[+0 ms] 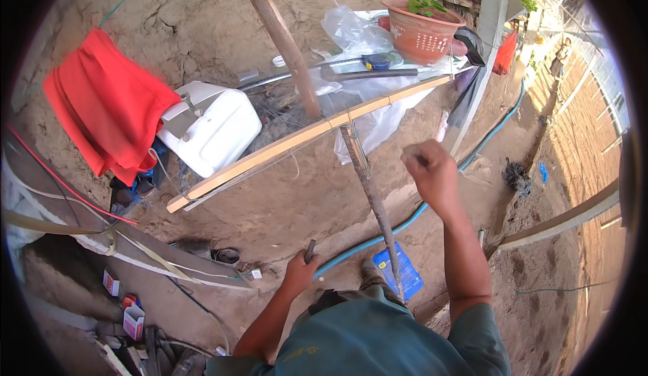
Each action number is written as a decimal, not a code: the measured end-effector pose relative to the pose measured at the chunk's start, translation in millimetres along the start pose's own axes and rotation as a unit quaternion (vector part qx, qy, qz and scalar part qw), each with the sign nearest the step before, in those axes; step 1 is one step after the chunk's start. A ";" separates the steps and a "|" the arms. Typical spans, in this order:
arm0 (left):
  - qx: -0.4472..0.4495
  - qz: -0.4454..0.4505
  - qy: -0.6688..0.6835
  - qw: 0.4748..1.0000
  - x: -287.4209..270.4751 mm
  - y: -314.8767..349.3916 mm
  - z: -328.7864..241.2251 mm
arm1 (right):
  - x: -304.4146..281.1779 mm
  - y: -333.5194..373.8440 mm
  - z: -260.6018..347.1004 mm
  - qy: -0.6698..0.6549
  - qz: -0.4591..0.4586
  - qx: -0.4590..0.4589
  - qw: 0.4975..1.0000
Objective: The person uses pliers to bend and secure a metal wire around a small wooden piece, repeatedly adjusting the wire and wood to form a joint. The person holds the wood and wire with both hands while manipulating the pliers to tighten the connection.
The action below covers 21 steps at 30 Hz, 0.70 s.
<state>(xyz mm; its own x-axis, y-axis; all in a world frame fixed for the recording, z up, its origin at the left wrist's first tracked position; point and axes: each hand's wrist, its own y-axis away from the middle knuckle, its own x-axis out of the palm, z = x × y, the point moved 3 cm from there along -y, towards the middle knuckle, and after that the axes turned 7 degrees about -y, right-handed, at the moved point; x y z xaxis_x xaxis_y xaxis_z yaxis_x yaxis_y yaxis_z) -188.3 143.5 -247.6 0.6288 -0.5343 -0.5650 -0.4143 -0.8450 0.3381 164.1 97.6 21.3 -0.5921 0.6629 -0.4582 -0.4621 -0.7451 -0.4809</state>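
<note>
My left hand (299,276) is low in front of my body, its fingers wrapped round a short dark piece (310,251). Only its blunt upper end shows, so its kind is unclear. My right hand (430,172) is raised to the right of a wooden post (370,194), with the fingers curled inward. Whatever they may hold is hidden. Beyond both hands runs a makeshift shelf edged by a pale wooden strip (270,155). The post stands beneath that strip, and wire is wound near its top.
On the shelf are a white plastic container (219,133), a tape measure (376,61) and a plant pot (422,33). Red cloth (104,102) hangs at the left. A thick pole (283,45) rises behind the strip. A blue hose (364,244) crosses the ground by a blue package (399,268).
</note>
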 end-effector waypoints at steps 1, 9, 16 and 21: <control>-0.022 -0.008 0.002 1.000 0.2 1.8 8.2 | -0.2 -37.1 -10.6 0.009 -0.005 -0.039 0.999; -0.175 -0.114 0.181 0.961 39.7 55.4 49.0 | 87.9 -212.0 -66.6 0.224 0.184 -0.165 0.943; -0.241 -0.115 0.231 0.935 73.3 66.0 44.9 | 110.2 -234.4 -95.4 0.242 0.286 -0.095 0.922; -0.229 -0.124 0.202 0.944 76.3 58.9 27.7 | 96.0 -240.0 -99.1 0.164 0.328 -0.096 0.925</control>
<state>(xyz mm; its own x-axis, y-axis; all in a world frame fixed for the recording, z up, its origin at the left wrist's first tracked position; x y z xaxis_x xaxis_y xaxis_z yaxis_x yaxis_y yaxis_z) -182.9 53.6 -291.6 0.9067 -0.2053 -0.3685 0.0490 -0.8164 0.5755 283.5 347.3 18.7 -0.4560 0.0815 -0.8862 0.0706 -0.9893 -0.1273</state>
